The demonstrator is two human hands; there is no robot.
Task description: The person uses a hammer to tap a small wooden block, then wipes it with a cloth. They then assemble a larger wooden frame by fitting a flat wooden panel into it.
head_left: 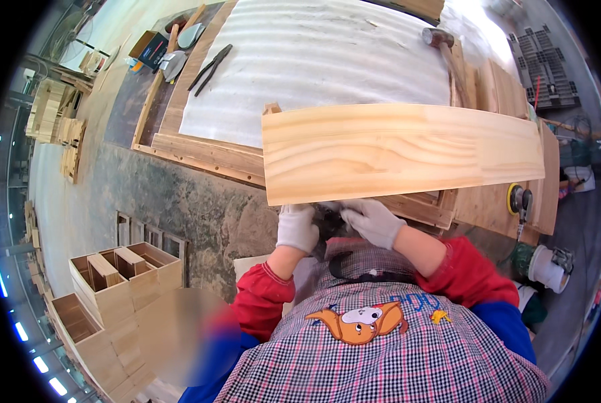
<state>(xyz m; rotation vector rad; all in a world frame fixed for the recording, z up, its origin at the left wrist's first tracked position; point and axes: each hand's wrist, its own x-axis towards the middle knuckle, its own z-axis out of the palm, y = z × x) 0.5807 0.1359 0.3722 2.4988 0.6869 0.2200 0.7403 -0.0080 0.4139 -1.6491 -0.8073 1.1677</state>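
While plank (401, 151) hides fingers | both hands' grasp unclear | gloved

Bright even daylight, soft shadows, strong fisheye bending at dark rim, perhaps slight glare top centre

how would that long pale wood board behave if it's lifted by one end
The board looks like solid planed wood, so probably stiff, not floppy. It is long and wide, so lifted at one end it would likely feel heavy and lever downward. Both gloved hands sit at its lower edge; its smooth face may slide.
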